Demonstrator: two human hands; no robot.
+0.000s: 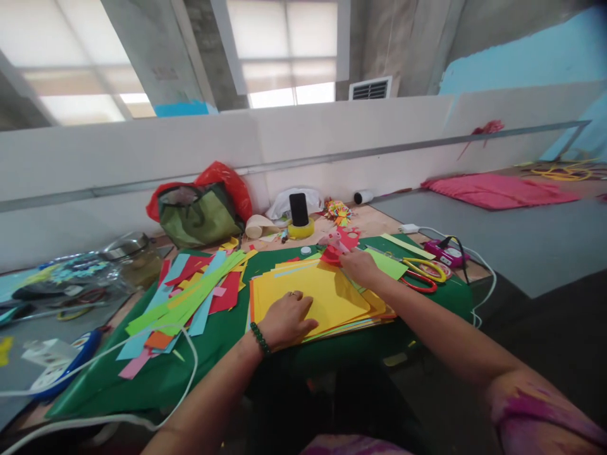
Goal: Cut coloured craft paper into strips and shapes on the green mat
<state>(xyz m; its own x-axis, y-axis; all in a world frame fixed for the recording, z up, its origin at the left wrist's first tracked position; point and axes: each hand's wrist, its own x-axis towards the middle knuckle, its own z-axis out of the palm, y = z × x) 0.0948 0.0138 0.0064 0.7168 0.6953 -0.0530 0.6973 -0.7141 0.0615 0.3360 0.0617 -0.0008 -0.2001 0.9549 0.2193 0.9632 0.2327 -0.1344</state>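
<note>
My left hand [290, 317] lies with its fingers apart on the near left part of a stack of yellow paper sheets [327, 291]. Orange, green and white sheet edges show beneath the yellow ones. At the stack's far right corner, my right hand [361, 268] has its fingers closed at a small red paper piece [331, 255]. Just beyond those fingertips is a small pink object [332, 239], too blurred to name. Right of this hand lie a light green sheet [386, 264], yellow-handled scissors [424, 268] and red-handled scissors [420, 284].
Coloured paper strips [190, 303] are heaped on the green cloth [95, 379] at left. A white cable [190, 354] crosses there. Behind stand a phone [298, 210] on a yellow tape roll [301, 229], a green bag [199, 218] and a glass jar [135, 262]. A purple device [446, 251] sits at right.
</note>
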